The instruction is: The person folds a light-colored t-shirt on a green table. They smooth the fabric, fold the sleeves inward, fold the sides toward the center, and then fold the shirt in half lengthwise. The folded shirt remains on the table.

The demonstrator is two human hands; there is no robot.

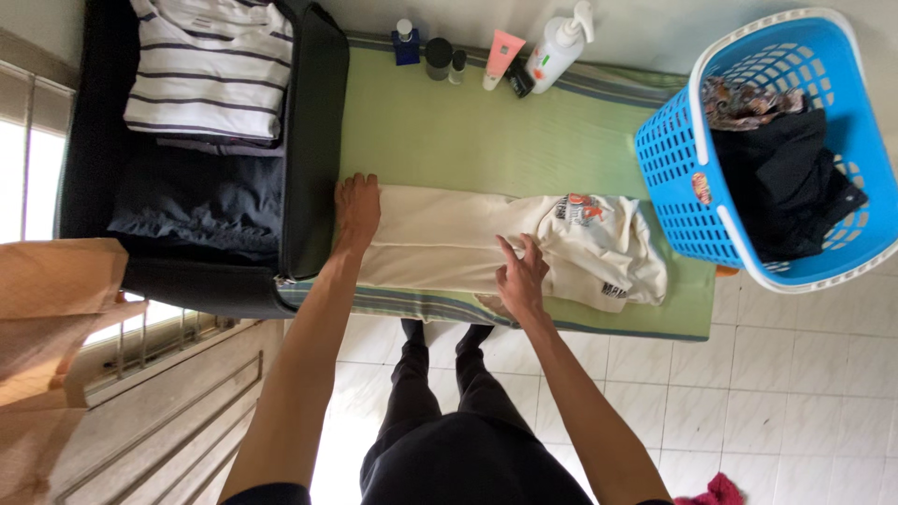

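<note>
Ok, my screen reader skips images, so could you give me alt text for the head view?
Seen from above, a person's left hand and right hand press flat on a cream printed shirt spread over a green mat. An open dark suitcase with folded clothes lies left; a blue laundry basket sits right.

white square floor tiles [776, 374] spread below the hands; a green mat with striped edges [486, 131] lies beneath and beyond them; a pale wall [655, 28] runs past the mat's far edge; to the left hand's side, a bright window with bars [28, 178] lets in daylight; a tan curtain [56, 318] hangs there.
</note>
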